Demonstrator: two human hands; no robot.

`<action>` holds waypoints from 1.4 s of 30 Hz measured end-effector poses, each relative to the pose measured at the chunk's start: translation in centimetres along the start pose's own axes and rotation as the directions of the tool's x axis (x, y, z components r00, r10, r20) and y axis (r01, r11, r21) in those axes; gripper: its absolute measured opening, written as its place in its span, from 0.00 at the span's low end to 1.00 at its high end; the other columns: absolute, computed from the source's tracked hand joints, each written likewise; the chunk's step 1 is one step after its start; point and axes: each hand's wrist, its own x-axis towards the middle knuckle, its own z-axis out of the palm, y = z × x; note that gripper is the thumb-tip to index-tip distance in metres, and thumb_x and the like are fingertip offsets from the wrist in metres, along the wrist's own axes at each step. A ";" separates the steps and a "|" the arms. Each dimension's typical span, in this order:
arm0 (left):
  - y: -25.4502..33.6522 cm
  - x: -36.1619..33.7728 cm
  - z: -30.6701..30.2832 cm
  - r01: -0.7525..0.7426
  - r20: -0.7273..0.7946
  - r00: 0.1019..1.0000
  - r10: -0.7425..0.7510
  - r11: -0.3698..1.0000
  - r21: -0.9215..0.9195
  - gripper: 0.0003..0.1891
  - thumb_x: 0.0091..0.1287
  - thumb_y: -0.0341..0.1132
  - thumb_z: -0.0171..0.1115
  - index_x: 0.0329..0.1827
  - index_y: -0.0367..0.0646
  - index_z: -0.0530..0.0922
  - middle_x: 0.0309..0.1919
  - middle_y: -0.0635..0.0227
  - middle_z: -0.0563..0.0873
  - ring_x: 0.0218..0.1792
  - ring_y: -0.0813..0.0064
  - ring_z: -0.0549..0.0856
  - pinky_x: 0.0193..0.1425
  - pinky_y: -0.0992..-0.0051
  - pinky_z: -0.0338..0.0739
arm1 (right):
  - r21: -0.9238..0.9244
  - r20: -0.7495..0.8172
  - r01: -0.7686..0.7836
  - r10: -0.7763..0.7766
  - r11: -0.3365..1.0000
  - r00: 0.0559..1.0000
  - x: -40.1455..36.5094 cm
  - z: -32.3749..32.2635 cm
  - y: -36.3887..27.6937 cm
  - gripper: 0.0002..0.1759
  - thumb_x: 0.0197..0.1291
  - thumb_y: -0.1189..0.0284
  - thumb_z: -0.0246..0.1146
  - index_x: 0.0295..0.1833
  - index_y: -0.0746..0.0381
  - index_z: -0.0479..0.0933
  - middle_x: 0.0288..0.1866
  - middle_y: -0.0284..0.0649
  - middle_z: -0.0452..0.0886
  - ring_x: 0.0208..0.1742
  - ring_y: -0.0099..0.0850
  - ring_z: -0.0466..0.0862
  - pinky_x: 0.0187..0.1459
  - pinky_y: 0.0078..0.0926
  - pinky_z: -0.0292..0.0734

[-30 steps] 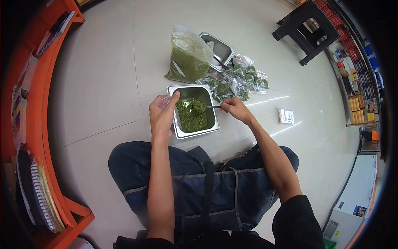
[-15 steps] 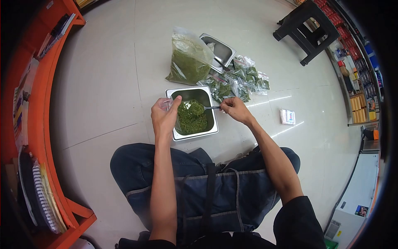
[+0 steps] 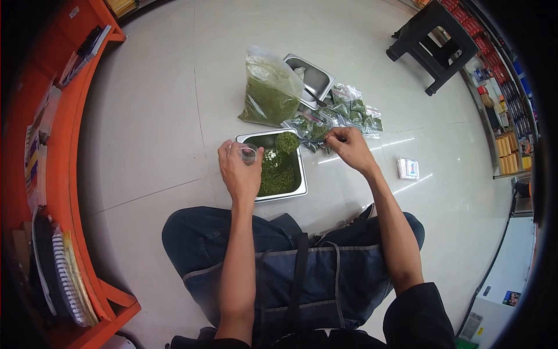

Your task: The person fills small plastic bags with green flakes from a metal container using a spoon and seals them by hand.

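My left hand (image 3: 241, 177) holds a small clear plastic bag (image 3: 248, 153) with its mouth spread, over the left side of a steel container (image 3: 303, 185). Shredded green leaf material (image 3: 278, 177) lies inside that container. My right hand (image 3: 351, 149) grips the handle of a spoon (image 3: 314, 140), whose bowl carries a heaped green scoop (image 3: 287, 142) above the container's back right part. Behind stands a large clear bag (image 3: 269, 93) of green material. Several small filled bags (image 3: 349, 104) lie in a pile to its right, beside a second steel container (image 3: 318, 78) with a dark-handled utensil in it.
A stack of small packets (image 3: 408, 168) lies on the floor at the right. A black stool (image 3: 436, 43) stands at the back right, near stocked shelves (image 3: 505, 110). An orange shelf (image 3: 70, 174) runs along the left. My crossed legs (image 3: 200, 238) are in front.
The spoon has risen out of the green material with a heaped scoop on it. My right hand has moved up and right. My left hand has turned, and the small bag's mouth now shows round and open.
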 end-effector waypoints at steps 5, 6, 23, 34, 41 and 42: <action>1.7 0.2 -0.6 -0.181 0.139 0.976 0.168 0.979 0.090 0.14 0.57 0.37 0.76 0.40 0.43 0.81 0.38 0.63 0.84 0.48 0.59 0.81 0.69 0.55 0.65 | 0.025 -0.027 -0.020 0.020 0.999 0.999 -0.9 -0.9 -2.8 0.14 0.58 0.68 0.63 0.32 0.70 0.82 0.17 0.42 0.76 0.22 0.25 0.73 0.29 0.29 0.70; 1.8 0.2 -0.6 -0.219 0.194 0.961 0.196 0.970 0.101 0.14 0.56 0.35 0.76 0.41 0.44 0.80 0.37 0.66 0.84 0.46 0.62 0.82 0.69 0.55 0.64 | -0.004 -0.042 0.023 -0.023 1.000 0.999 -1.0 -0.8 -2.8 0.14 0.57 0.68 0.63 0.32 0.70 0.83 0.17 0.43 0.77 0.21 0.27 0.75 0.29 0.30 0.72; 2.9 -0.3 -0.4 -0.387 0.299 0.896 0.327 0.906 0.169 0.22 0.44 0.24 0.75 0.45 0.44 0.80 0.39 0.68 0.84 0.48 0.66 0.80 0.64 0.59 0.64 | -0.342 -0.003 0.233 -0.249 0.910 0.969 -1.4 0.4 -3.5 0.11 0.53 0.67 0.64 0.30 0.64 0.85 0.20 0.45 0.80 0.24 0.41 0.79 0.49 0.35 0.71; 3.1 -0.6 0.2 -0.270 0.343 0.906 0.248 0.963 0.019 0.21 0.49 0.34 0.80 0.45 0.44 0.81 0.36 0.69 0.85 0.46 0.65 0.80 0.65 0.59 0.63 | -0.505 0.093 0.409 -0.423 0.760 0.901 -3.0 1.4 -6.3 0.05 0.56 0.74 0.64 0.37 0.62 0.84 0.34 0.39 0.84 0.41 0.37 0.80 0.54 0.38 0.68; 3.1 0.0 -0.1 -0.048 0.379 0.919 0.114 0.983 -0.179 0.17 0.53 0.34 0.81 0.39 0.39 0.80 0.28 0.65 0.85 0.30 0.72 0.84 0.43 0.68 0.78 | -0.705 0.116 0.532 -0.664 0.469 0.739 -4.1 0.7 -7.7 0.13 0.50 0.78 0.63 0.42 0.59 0.84 0.43 0.35 0.84 0.51 0.34 0.80 0.61 0.40 0.69; 2.9 0.1 0.0 -0.040 0.388 0.914 0.119 0.978 -0.205 0.17 0.53 0.36 0.80 0.39 0.41 0.80 0.28 0.67 0.84 0.32 0.68 0.83 0.46 0.65 0.75 | -0.708 0.112 0.529 -0.665 0.468 0.739 -4.0 0.7 -7.5 0.13 0.50 0.78 0.63 0.42 0.59 0.84 0.43 0.35 0.84 0.51 0.34 0.80 0.61 0.40 0.69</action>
